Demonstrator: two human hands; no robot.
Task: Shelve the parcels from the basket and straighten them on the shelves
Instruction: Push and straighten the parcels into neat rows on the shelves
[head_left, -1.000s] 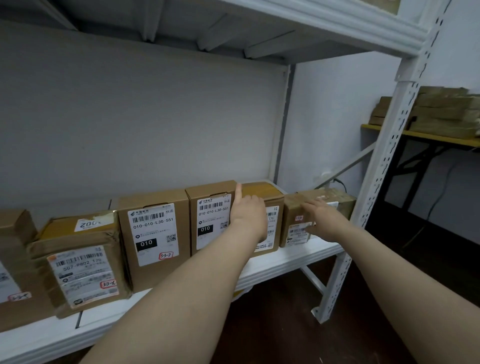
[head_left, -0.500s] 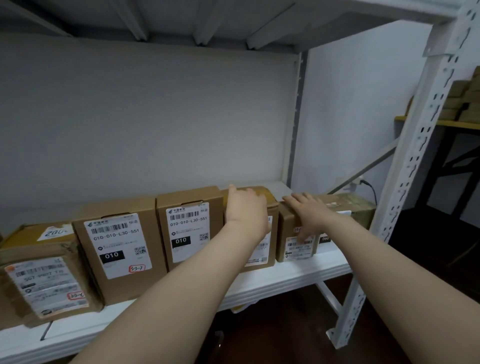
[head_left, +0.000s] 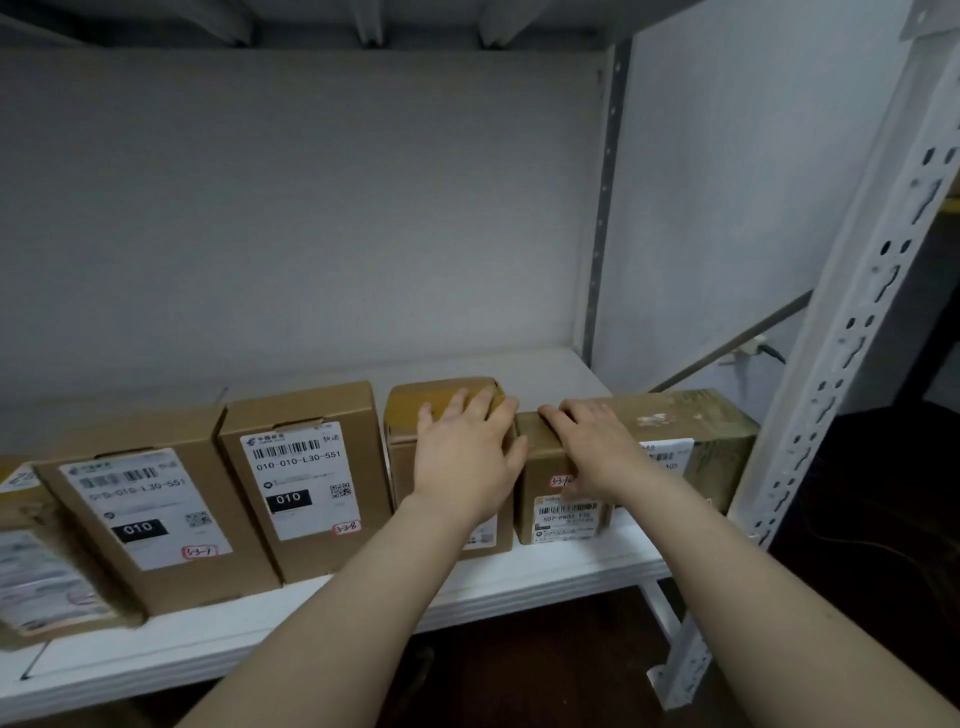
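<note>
Pressing flat-palmed, fingers straight, L hand (head_left: 467, 457) on upright parcel (head_left: 410, 410) & R hand (head_left: 592, 447) on low parcel (head_left: 696, 415) touching it at shelf (head_left: 571, 569) right end; cardboard looks stiff, light, prob best nudged via top edges.

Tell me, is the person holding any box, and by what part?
Nothing is gripped or lifted. The left hand lies over the top front edge of the upright box; the right hand rests on top of the low box.

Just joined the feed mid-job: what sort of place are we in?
Probably a parcel storeroom or courier pickup point: cardboard parcels with barcoded shipping labels stand in a row on a slotted metal rack.
</note>
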